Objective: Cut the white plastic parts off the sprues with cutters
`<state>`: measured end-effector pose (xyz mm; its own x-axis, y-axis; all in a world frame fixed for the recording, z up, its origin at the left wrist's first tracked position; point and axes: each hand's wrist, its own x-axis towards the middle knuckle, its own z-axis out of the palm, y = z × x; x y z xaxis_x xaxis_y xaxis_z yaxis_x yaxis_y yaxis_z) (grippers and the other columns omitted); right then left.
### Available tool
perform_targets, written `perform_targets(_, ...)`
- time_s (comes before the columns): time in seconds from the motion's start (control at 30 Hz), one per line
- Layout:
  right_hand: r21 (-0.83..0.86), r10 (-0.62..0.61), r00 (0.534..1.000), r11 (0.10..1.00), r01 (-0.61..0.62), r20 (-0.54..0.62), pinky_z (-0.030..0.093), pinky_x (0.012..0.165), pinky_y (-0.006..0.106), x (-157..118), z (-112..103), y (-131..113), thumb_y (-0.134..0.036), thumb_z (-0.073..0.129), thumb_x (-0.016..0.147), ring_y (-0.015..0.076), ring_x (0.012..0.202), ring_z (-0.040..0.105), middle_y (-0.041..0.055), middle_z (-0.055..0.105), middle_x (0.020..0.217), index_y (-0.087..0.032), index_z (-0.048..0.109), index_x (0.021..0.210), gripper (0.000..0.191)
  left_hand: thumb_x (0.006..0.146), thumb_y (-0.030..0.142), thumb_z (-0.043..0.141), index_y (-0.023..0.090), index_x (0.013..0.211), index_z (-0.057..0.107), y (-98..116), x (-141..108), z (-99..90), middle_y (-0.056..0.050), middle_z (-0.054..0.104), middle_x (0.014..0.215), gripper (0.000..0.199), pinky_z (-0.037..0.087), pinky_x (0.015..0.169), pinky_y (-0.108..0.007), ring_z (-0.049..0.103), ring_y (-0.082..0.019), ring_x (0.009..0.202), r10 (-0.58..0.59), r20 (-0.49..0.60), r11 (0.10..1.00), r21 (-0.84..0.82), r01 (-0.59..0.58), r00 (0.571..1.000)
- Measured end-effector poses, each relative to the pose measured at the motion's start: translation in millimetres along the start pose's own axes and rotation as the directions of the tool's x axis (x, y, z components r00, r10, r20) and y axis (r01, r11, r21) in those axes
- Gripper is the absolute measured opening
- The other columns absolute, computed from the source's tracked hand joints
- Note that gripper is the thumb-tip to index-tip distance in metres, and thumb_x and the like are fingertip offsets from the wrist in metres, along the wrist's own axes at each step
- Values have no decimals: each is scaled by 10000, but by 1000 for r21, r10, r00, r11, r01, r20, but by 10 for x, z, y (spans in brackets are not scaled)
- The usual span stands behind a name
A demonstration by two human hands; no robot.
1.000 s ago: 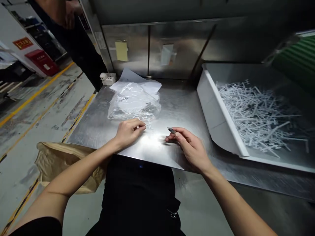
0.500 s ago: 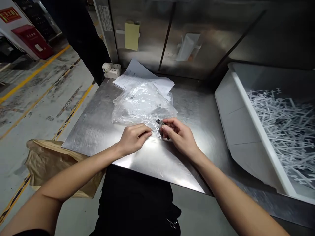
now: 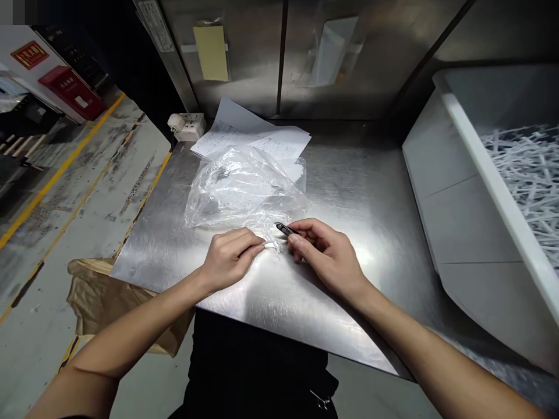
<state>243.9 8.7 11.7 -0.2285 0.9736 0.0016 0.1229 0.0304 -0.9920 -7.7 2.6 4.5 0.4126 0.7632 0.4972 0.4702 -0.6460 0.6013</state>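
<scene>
My left hand (image 3: 231,259) is closed, its thumb and fingertips pinching the stem of a small branched white plastic sprue (image 3: 274,244). The sprue's arms point toward my right hand. My right hand (image 3: 325,247) has its fingers wrapped round a small dark metal tool, which looks like a nail clipper (image 3: 285,229). The tool's tip sticks out leftward, just above the sprue; whether they touch I cannot tell. Right behind the hands lies a clear plastic bag (image 3: 244,186) with small white pieces in it, on the steel table (image 3: 349,192).
Printed papers (image 3: 227,125) lie under the back of the bag, beside a white power socket (image 3: 187,126). At the right stands a large white bin (image 3: 463,203) holding many white sprues (image 3: 533,180). A brown paper bag (image 3: 105,299) hangs below the table's left edge.
The camera view has shifted, so the bin sits farther right. The tool's tip has moved slightly away from my right fingers' earlier pose, and the sprue is turned differently in my left hand.
</scene>
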Motion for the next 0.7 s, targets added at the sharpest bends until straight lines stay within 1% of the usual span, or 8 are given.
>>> perform_targets(0.17,-87,-52,998,995,50,-21,534,667,349,-12,15,18,-390,755,1040,183,699,682,23,762,836,-211,798,1145,212,1108,160,680,186,1039,752,24,10,-3,-34,781,878,103,560,707,-284,723,-146,768,8,11,1000,20,-8,1000)
perform_targets(0.4,-162,-126,992,979,126,10,544,679,327,-22,32,35,-357,754,1050,177,730,688,16,774,876,-217,802,1150,178,1109,156,669,184,1058,746,4,-13,13,-42,777,888,96,575,731,-292,730,-158,791,34,28,998,44,-36,999)
perform_targets(0.57,-175,-136,991,975,135,9,541,677,329,-15,31,40,-359,752,1054,180,725,684,14,775,873,-224,800,1159,177,1106,149,661,186,1072,746,-2,-19,19,-42,772,889,99,578,733,-287,737,-164,803,62,34,996,59,-63,998)
perform_targets(0.7,-172,-115,993,978,116,15,547,691,348,-10,22,8,-362,749,1059,194,723,682,18,778,867,-243,804,1140,154,1106,155,663,191,1070,754,6,-14,10,-46,778,892,104,587,733,-289,743,-166,798,56,37,997,53,-58,998)
